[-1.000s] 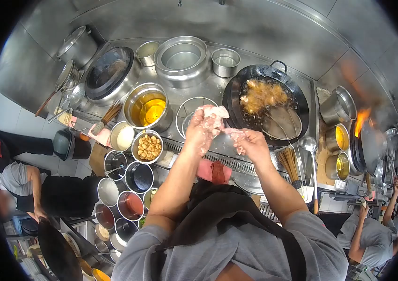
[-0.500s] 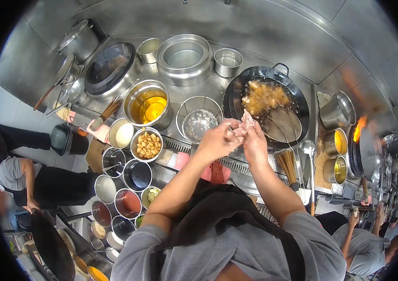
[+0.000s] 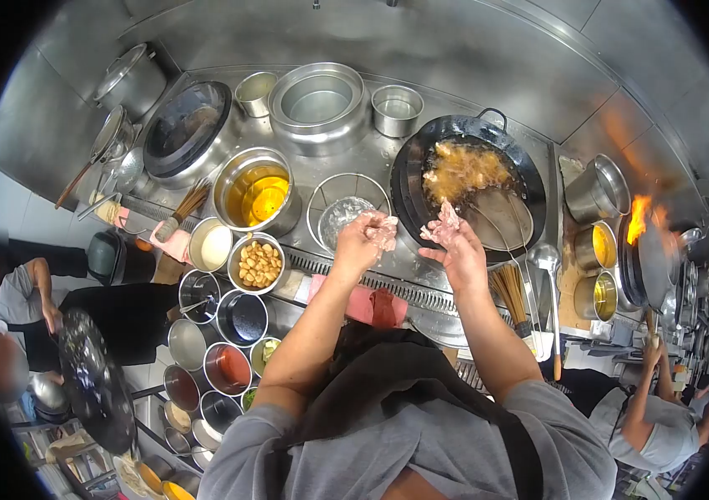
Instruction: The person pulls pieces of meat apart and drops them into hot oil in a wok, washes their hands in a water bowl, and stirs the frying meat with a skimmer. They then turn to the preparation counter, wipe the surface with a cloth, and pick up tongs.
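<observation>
Pale raw meat (image 3: 384, 232) is held in my left hand (image 3: 359, 243), its fingers closed around the piece, beside a round wire strainer (image 3: 321, 196) with a metal bowl (image 3: 342, 218) inside. Another piece of raw meat (image 3: 444, 223) rests in the fingers of my right hand (image 3: 464, 255), at the near left edge of a black wok (image 3: 531, 171). Inside the wok, golden pieces (image 3: 467, 171) bubble in dark oil, and a round mesh skimmer (image 3: 500, 221) lies beside them. The two hands are apart.
Left of my hands stand a pot of yellow oil (image 3: 256, 196), a bowl of brown pieces (image 3: 259, 265) and several sauce containers. A bamboo brush (image 3: 508, 292) and a ladle (image 3: 544, 257) lie right. Flame (image 3: 639, 218) rises beyond. Co-workers stand at both sides, one near a dark wok (image 3: 96, 379).
My hands came together over the meat, then moved apart, each with a piece. At left, the co-worker's dark wok has tilted and shows more of its inside.
</observation>
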`<state>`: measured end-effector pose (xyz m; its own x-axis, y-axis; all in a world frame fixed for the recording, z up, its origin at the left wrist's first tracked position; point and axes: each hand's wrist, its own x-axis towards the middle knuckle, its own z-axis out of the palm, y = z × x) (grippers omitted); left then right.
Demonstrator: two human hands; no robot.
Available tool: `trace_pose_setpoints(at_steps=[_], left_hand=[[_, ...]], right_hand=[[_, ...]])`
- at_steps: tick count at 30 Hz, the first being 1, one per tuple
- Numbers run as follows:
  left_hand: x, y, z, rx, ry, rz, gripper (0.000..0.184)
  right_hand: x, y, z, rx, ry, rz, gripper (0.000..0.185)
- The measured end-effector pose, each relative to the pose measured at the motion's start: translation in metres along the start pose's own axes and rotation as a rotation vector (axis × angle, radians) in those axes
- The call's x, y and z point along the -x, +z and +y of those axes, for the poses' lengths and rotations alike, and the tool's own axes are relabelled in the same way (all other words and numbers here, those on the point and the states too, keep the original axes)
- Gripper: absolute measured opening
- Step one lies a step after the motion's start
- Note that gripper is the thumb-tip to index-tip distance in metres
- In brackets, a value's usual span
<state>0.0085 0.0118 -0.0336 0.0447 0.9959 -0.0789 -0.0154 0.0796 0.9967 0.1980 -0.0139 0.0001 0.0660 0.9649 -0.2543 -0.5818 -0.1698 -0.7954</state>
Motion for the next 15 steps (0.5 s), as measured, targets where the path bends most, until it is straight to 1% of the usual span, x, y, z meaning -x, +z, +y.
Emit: trace_pose_setpoints(at_steps=[2,3,4,5,7,8,9,11,12,13,14,15], left_hand=[[0.003,0.000,0.001,0.162,-0.061,0.044,0.018],[0.004,-0.002,0.000,0.161,-0.062,0.039,0.018],[0.004,-0.005,-0.003,0.206,-0.116,0.039,0.018],[0.003,-0.008,-0.006,0.251,-0.170,0.039,0.017],[0.005,-0.011,-0.007,0.220,-0.148,0.011,0.017],[0.007,-0.012,-0.007,0.207,-0.187,0.006,0.018],[0.009,-0.012,-0.005,0.194,-0.227,0.002,0.019],[0.012,-0.012,-0.008,0.220,-0.243,0.002,0.023],[0.013,-0.012,-0.008,0.242,-0.278,-0.002,0.024],[0.015,-0.012,-0.008,0.264,-0.314,-0.007,0.025],[0.015,-0.014,-0.014,0.253,-0.319,-0.047,0.022],[0.017,-0.015,-0.017,0.254,-0.319,-0.057,0.022]], right_hand=[[-0.002,-0.009,0.000,-0.058,0.006,-0.013,0.019],[-0.007,-0.018,-0.001,-0.057,0.055,-0.065,0.016],[-0.011,-0.027,0.000,-0.056,0.104,-0.116,0.014],[-0.013,-0.033,0.004,-0.057,0.101,-0.110,0.014],[-0.012,-0.021,0.008,-0.009,-0.070,0.001,0.009],[-0.010,-0.015,0.008,-0.034,-0.101,0.020,0.007],[-0.006,-0.006,0.004,-0.031,-0.102,0.023,0.007],[0.000,0.004,-0.005,0.007,-0.109,0.148,0.004],[-0.003,-0.003,-0.004,0.008,-0.112,0.152,0.004],[-0.007,-0.017,0.000,0.077,-0.110,0.122,0.003],[-0.010,-0.029,0.002,0.147,-0.109,0.094,0.005],[-0.012,-0.036,0.002,0.148,-0.115,0.101,0.005]])
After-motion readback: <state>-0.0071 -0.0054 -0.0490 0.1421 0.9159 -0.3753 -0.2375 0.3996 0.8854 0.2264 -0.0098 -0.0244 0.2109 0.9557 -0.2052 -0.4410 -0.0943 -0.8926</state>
